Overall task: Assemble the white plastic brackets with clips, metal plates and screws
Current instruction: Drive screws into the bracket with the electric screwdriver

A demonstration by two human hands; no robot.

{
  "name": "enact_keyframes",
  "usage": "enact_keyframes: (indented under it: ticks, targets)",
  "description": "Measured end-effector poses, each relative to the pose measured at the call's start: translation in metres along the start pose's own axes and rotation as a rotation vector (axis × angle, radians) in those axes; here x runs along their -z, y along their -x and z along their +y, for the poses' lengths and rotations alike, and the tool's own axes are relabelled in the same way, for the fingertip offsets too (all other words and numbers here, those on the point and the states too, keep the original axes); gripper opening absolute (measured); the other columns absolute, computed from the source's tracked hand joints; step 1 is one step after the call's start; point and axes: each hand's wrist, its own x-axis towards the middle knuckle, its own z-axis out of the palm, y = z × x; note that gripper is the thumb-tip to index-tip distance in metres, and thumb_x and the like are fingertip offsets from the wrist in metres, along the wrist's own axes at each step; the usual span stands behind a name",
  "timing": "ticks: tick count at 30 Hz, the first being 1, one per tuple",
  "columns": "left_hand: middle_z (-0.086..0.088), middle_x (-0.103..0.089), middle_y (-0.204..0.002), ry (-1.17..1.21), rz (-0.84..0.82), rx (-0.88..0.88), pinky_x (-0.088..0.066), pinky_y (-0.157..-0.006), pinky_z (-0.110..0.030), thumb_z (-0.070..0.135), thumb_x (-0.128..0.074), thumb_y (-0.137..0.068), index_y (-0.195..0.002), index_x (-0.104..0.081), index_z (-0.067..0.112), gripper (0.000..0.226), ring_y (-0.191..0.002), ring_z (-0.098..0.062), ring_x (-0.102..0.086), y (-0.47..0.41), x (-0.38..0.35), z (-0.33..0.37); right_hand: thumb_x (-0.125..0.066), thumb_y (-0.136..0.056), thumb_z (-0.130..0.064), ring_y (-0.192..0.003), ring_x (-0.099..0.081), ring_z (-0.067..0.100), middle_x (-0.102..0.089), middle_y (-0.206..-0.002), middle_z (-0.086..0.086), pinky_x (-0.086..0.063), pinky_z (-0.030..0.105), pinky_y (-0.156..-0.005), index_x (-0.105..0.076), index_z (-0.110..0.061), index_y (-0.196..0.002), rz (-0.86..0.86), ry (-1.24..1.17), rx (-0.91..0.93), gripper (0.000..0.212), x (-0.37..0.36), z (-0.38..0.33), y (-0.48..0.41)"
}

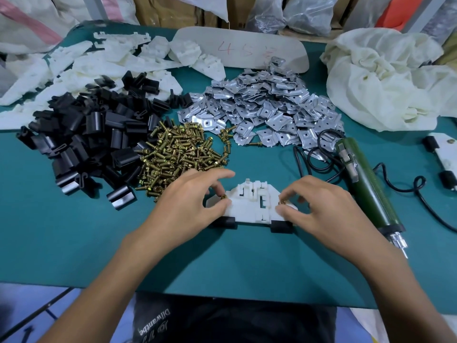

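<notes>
**Desk:** Where is the piece?

**Me:** The white bracket (249,205) lies flat on the teal tabletop (74,231), centred at the near side. A black clip (223,222) is fitted at its near left corner and another at the near right. My left hand (188,201) pinches a brass screw (223,196) at the bracket's left wing between thumb and forefinger. My right hand (321,206) pinches a second screw (282,203) at the right wing the same way.

**Desk:** What worries you?

**Me:** With both hands busy on screws, nothing presses the bracket down. If a screw goes in tilted, I judge it could bite crooked into the plastic, or the bracket could skid. My fingers hide whether a metal plate sits under either screw, and driving without one would mean undoing it. The green electric screwdriver (366,184) also lies just beside my right hand, and its cable (298,162) loops nearby, so a snag could drag it into the work.

**Desk:** Any bins?

**Me:** None on the tabletop. The screw heap (178,152), clip heap (84,144), plate heap (267,105) and spare brackets (99,63) lie loose and butt against one another, so parts could mix. The only container close by is a crumpled white cloth sack (385,78) at the far right, and I cannot see what is in it.
</notes>
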Motion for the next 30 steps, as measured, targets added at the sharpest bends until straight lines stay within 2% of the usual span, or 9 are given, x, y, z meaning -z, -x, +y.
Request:
enact_keyframes:
  ticks: [5, 10, 13, 17, 20, 22, 25, 27, 30]
  targets:
    - [0.031, -0.066, -0.101, 0.027, -0.055, -0.018, -0.032, -0.083, -0.006, 0.026, -0.075, -0.085, -0.135, -0.056, 0.039, 0.054, -0.102, 0.001, -0.05, -0.001, 0.002, 0.0, -0.068, -0.093, -0.033, -0.092, -0.058, 0.008, -0.062, -0.102, -0.016, -0.049, 0.037, -0.084, -0.072, -0.032, -0.1, -0.015, 0.004, 0.01, 0.008, 0.002, 0.0, 0.001]
    - [0.024, -0.062, -0.093, 0.047, -0.022, 0.007, -0.033, -0.081, -0.008, 0.035, -0.078, -0.084, -0.127, -0.061, 0.038, 0.046, -0.099, 0.002, -0.047, -0.002, -0.001, 0.002, -0.065, -0.09, -0.05, -0.087, -0.057, 0.01, -0.061, -0.092, -0.012, -0.048, 0.039, -0.081, -0.061, -0.03, -0.083, -0.011, 0.044, -0.031, 0.022, 0.001, 0.0, -0.001]
    - [0.028, -0.063, -0.101, 0.078, -0.038, 0.027, -0.037, -0.081, -0.012, 0.025, -0.075, -0.086, -0.127, -0.059, 0.042, 0.048, -0.101, -0.003, -0.052, -0.002, -0.002, 0.0, -0.065, -0.089, -0.052, -0.086, -0.059, 0.007, -0.064, -0.094, -0.015, -0.049, 0.036, -0.079, -0.064, -0.032, -0.092, 0.003, -0.005, -0.01, 0.02, 0.003, 0.005, 0.003]
    - [0.029, -0.059, -0.122, 0.182, -0.053, 0.02, -0.041, -0.09, -0.02, 0.031, -0.072, -0.086, -0.137, -0.048, 0.047, 0.058, -0.12, -0.006, -0.052, 0.0, 0.001, -0.003, -0.065, -0.093, -0.038, -0.08, -0.059, 0.006, -0.067, -0.089, -0.015, -0.05, 0.034, -0.073, -0.069, -0.026, -0.089, 0.238, -0.055, -0.026, 0.013, 0.021, 0.031, 0.011]
    - [0.026, -0.059, -0.119, 0.19, 0.06, -0.021, -0.042, -0.094, -0.028, 0.048, -0.062, -0.09, -0.105, -0.068, 0.038, 0.019, -0.122, -0.006, -0.052, -0.003, 0.001, -0.002, -0.067, -0.094, -0.04, -0.09, -0.062, 0.023, -0.068, -0.094, -0.003, -0.05, 0.042, -0.081, -0.065, -0.021, -0.077, 0.514, -0.065, -0.21, 0.026, 0.034, 0.06, 0.019]
    - [0.025, -0.061, -0.112, 0.139, 0.089, -0.047, -0.038, -0.098, -0.024, 0.048, -0.061, -0.092, -0.089, -0.069, 0.034, 0.017, -0.118, -0.003, -0.051, -0.004, -0.002, 0.001, -0.068, -0.095, -0.045, -0.097, -0.063, 0.03, -0.066, -0.101, 0.001, -0.05, 0.046, -0.087, -0.065, -0.021, -0.085, 0.581, -0.066, -0.354, 0.026, 0.039, 0.077, 0.022]
    - [0.021, -0.062, -0.102, 0.094, 0.068, -0.084, -0.035, -0.094, -0.015, 0.054, -0.064, -0.091, -0.074, -0.061, 0.027, 0.032, -0.11, -0.003, -0.052, -0.005, -0.012, 0.008, -0.065, -0.091, -0.057, -0.099, -0.064, 0.029, -0.065, -0.108, 0.002, -0.046, 0.041, -0.085, -0.062, -0.029, -0.115, 0.342, -0.001, -0.532, 0.037, 0.038, 0.093, 0.026]
    - [0.018, -0.062, -0.097, 0.072, 0.053, -0.103, -0.039, -0.092, -0.021, 0.061, -0.062, -0.086, -0.068, -0.055, 0.024, 0.041, -0.104, -0.006, -0.053, -0.003, -0.018, 0.012, -0.061, -0.088, -0.063, -0.091, -0.063, 0.027, -0.065, -0.105, 0.0, -0.044, 0.039, -0.081, -0.057, -0.034, -0.123, 0.214, -0.023, -0.585, 0.046, 0.034, 0.098, 0.027]
    - [0.019, -0.057, -0.119, -0.033, -0.002, -0.12, -0.035, -0.097, -0.022, 0.076, -0.059, -0.077, -0.092, -0.06, 0.033, 0.046, -0.117, -0.005, -0.047, -0.003, -0.023, 0.011, -0.061, -0.087, -0.067, -0.07, -0.063, 0.005, -0.064, -0.102, -0.003, -0.042, 0.035, -0.071, -0.054, -0.042, -0.117, 0.198, -0.1, -0.584, 0.04, 0.032, 0.099, 0.028]
